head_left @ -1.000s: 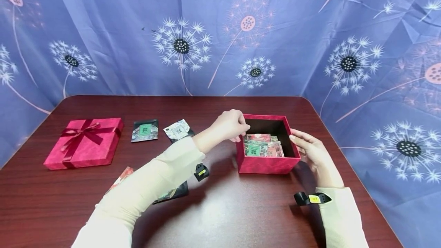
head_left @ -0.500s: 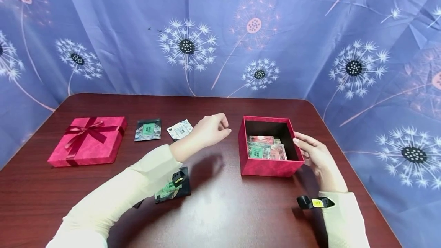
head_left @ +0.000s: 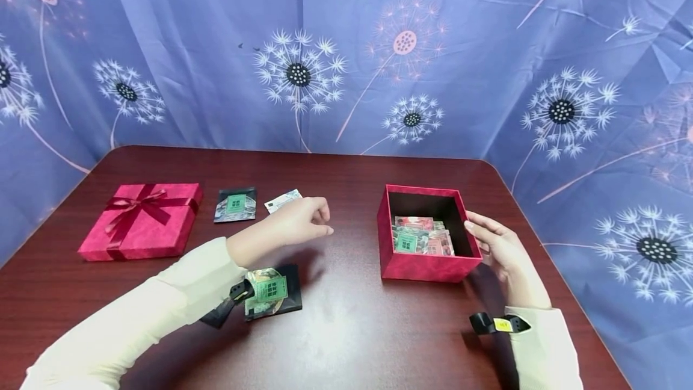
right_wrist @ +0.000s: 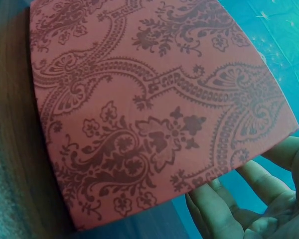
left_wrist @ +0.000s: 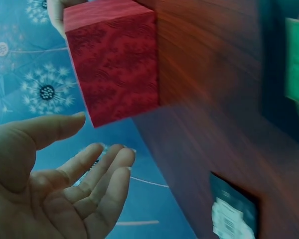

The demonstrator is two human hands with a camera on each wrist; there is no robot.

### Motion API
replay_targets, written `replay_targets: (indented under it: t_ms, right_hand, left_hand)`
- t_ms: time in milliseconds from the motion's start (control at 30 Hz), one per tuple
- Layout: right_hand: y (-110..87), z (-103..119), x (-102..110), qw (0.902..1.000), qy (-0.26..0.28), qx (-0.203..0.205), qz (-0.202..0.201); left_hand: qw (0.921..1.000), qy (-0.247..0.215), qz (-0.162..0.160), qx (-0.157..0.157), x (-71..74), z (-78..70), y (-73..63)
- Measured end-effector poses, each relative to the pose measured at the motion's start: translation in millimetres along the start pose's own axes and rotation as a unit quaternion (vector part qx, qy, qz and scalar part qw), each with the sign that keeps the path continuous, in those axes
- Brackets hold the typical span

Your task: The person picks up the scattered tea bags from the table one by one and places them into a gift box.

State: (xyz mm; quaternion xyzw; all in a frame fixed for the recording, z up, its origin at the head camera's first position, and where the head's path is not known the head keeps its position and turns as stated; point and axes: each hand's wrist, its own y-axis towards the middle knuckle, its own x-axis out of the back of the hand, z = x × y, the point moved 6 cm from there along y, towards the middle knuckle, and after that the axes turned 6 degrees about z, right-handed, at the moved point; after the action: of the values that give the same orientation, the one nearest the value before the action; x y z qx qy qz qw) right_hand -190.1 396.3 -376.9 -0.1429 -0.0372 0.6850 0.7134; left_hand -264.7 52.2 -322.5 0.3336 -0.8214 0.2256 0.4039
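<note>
Nearest to you, on the dark wooden worktop [head_left: 335, 354], your pale sleeves [head_left: 124, 318] reach in from below, with a black band [head_left: 500, 324] near the right wrist. A black packet [head_left: 216, 315] is partly covered by the left forearm, and just beside it lies a packet with a green label [head_left: 271, 292]. Your right hand [head_left: 500, 251] has its fingers against the outer right side of the red box [head_left: 428, 268]; they are loosely extended, and how firmly they press, you cannot tell. The box stands upright and open on the right half of the worktop, and several small packets [head_left: 419, 239] lie inside it. Your left hand [head_left: 295, 221] hangs in the air, well apart from the box, relaxed, with a wide gap between thumb and fingers. A flat red lid [head_left: 143, 224] with ribbon bow lies at left. Farther are a dark packet [head_left: 235, 204] and a white packet [head_left: 283, 200], then the blue dandelion cloth [head_left: 216, 47].
</note>
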Motion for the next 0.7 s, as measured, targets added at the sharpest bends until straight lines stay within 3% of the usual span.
replay_targets:
  t_ms: [267, 433, 700]
  right_hand:
    - [0.1, 0.4, 0.2, 1.0, -0.008, 0.004, -0.001]
    - [1.3, -0.1, 0.3, 1.0, -0.002, 0.005, 0.004]
    - [1.0, -0.6, 1.2, 0.9999, -0.012, 0.004, 0.004]
  left_hand:
    - [0.9991, 0.006, 0.038, 0.017, -4.1, 27.8, -20.7]
    - [0.9971, 0.011, 0.06, 0.044, -10.9, 43.2, -32.2]
    - [0.9947, 0.04, 0.085, 0.043, -21.9, 50.2, -46.0]
